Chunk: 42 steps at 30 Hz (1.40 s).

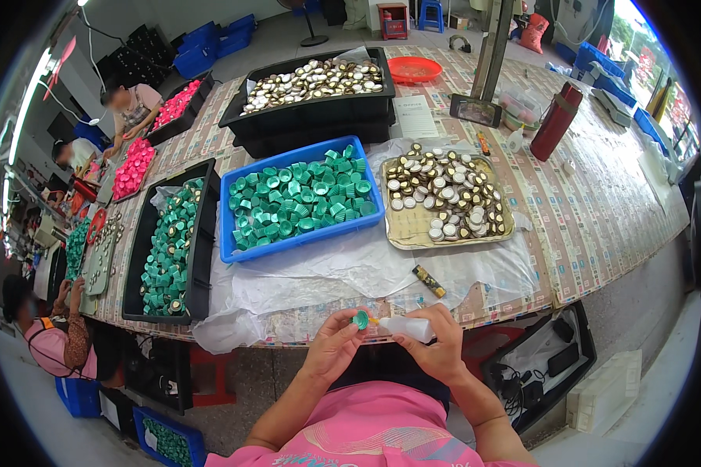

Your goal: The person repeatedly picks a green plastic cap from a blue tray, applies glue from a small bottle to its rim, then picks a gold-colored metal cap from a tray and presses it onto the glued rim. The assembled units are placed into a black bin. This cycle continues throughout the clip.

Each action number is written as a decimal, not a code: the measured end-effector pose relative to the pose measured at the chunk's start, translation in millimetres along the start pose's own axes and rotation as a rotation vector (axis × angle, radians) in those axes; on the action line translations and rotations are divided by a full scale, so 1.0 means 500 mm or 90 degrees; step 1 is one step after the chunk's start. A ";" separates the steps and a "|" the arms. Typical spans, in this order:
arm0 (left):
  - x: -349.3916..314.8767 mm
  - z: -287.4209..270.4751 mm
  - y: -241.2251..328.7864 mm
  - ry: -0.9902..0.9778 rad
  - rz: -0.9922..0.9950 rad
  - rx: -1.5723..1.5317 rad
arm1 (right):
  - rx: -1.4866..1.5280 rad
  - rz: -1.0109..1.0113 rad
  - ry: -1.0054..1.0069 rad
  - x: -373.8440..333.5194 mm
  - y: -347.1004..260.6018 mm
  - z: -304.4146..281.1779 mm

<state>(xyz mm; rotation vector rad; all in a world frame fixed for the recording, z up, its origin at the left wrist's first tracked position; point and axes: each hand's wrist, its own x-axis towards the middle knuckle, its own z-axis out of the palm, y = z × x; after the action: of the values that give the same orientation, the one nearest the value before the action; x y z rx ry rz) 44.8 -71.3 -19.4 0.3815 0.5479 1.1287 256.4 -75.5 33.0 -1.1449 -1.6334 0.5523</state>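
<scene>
My left hand [333,342] pinches a small green fluted cap [360,319], its hollow side turned toward my right. A white squeeze bottle [406,328] with a yellow nozzle lies sideways in my right hand [437,346], its tip at the cap's opening. Beyond my hands stands a blue tray [303,251] of loose green fluted caps. Right of it sits a gold metal tray [412,243] with many round pieces, some white side up and some dark with a gold centre. A black and gold lighter-shaped object [429,281] lies on the table near my right hand.
Left is a black crate [203,257] of green pieces; a larger black crate [311,117] of white and dark pieces stands farther back. A red flask [556,122], a phone [476,110] against a metal post and a red plate [414,69] are beyond. Other people work at left.
</scene>
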 end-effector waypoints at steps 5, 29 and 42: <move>0.001 0.011 0.012 0.012 0.025 -0.004 | 0.046 0.046 0.027 -0.003 0.026 0.003; -0.005 -0.028 -0.008 -0.053 -0.169 -0.384 | -0.226 -0.102 0.048 0.142 0.171 0.028; -0.008 -0.025 -0.020 -0.041 -0.193 -0.330 | -0.421 -0.130 0.008 0.331 0.336 0.003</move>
<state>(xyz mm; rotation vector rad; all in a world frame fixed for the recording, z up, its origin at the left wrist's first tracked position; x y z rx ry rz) 43.4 -78.6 -34.1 -0.1136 0.2300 0.9184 319.8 144.8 -22.6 -1.4140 -1.9580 -0.1502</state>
